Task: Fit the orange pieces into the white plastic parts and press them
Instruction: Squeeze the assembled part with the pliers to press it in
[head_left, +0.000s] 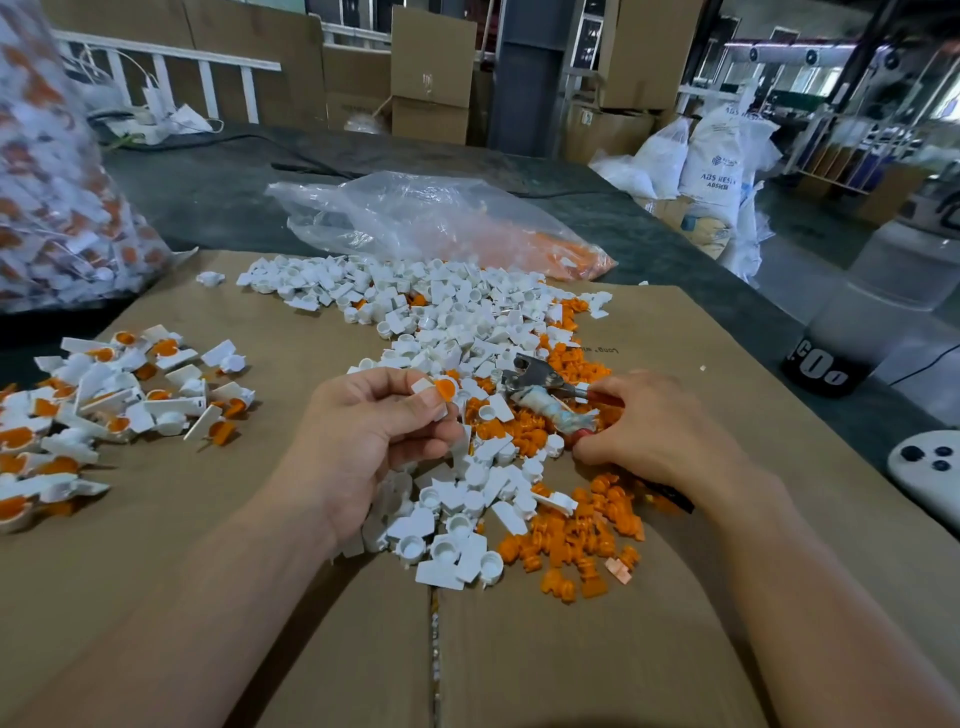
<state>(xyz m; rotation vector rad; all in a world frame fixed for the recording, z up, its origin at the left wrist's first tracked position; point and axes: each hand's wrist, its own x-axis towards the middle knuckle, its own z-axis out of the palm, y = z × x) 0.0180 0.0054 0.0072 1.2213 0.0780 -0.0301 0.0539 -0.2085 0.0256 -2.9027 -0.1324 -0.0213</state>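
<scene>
A: Cardboard sheet (208, 597) nearest, at six o'clock, with a seam up its middle. Two forearms reaching in over it.

B: And the hands?

A: Left hand (374, 431) at centre, thumb and fingertips pinching a white part (423, 387) with an orange piece (445, 388) sitting in its cup. Right hand (654, 431) at three o'clock of that, fingers curled round the taped handles of the pliers (535, 379).

B: Pliers on the part yet?

A: No. Metal head just beside it, pointing toward nine o'clock, clear of the orange. By the look of it fitted, not yet pressed.

B: Rest of the stock?

A: Loose white parts (441, 312) heaped from twelve o'clock down toward six. Loose orange pieces (571, 535) at four and five. Finished heap (104, 395) at nine. Clear bag (426, 218) at twelve, behind the lot.

B: Risks from here?

A: Squeezing with the orange piece seated crooked: likely a jam or a cracked cup. Very little to hold, so fingertips close to the closing metal, and a nip possible. Loose pinch under the squeeze: a drop straight into the heap below, then hard to tell from unpressed ones. Right hand low over the orange pieces, so easy to scatter them off the sheet with one careless sweep.
</scene>
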